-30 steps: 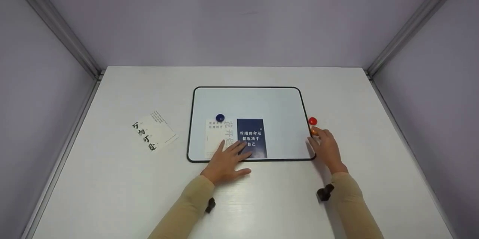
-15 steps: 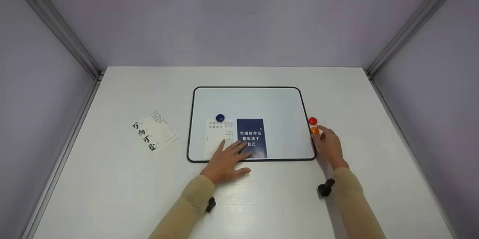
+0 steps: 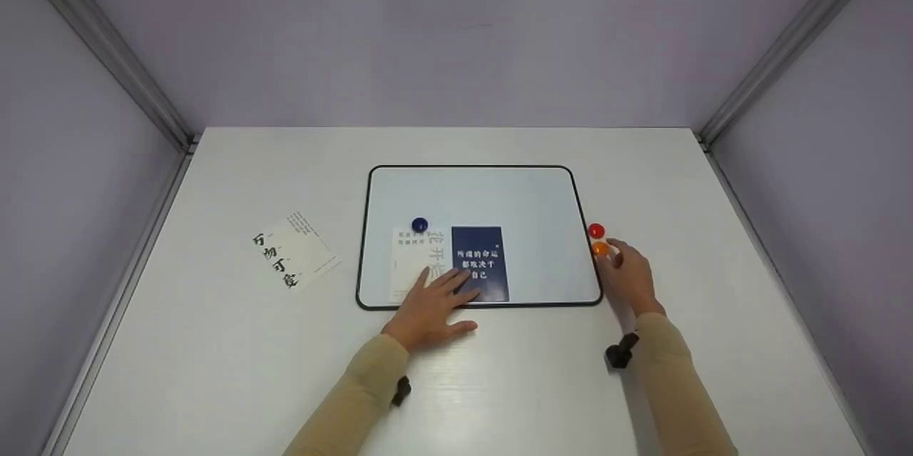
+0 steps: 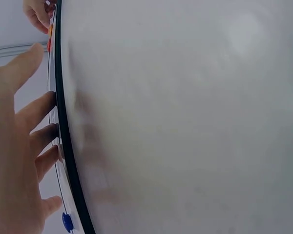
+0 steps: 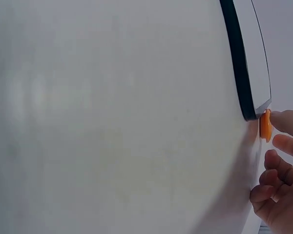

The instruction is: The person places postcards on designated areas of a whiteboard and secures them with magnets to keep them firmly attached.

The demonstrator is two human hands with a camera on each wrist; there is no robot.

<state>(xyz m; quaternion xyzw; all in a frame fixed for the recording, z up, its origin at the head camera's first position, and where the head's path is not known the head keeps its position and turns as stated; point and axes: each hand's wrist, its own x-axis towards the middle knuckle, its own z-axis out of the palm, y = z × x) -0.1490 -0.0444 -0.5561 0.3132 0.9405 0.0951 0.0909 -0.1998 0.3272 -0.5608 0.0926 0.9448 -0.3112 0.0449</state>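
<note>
My left hand [image 3: 428,313] lies spread, its fingers on the lower parts of a white card [image 3: 410,263] and a dark blue card [image 3: 479,249]. Both cards lie side by side on a black-rimmed whiteboard [image 3: 542,228]. A blue round magnet [image 3: 420,225] sits at the white card's top edge. By the board's right rim, my right hand [image 3: 630,277] pinches an orange round magnet [image 3: 598,248] at its edge with thumb and index finger. The right wrist view shows two fingertips at the orange magnet [image 5: 266,126], the other fingers curled. Just beyond is a red round magnet [image 3: 596,230].
Another white card [image 3: 296,249] with large black characters lies tilted on the white table [image 3: 285,356], left of the board. Pale walls [image 3: 456,35] rise behind and on both sides. A black wrist camera [image 3: 620,351] hangs beside the right sleeve.
My right hand has shifted slightly right, its fingers off the board's rim and more of the orange magnet showing. The left hand, cards and other magnets have stayed in place.
</note>
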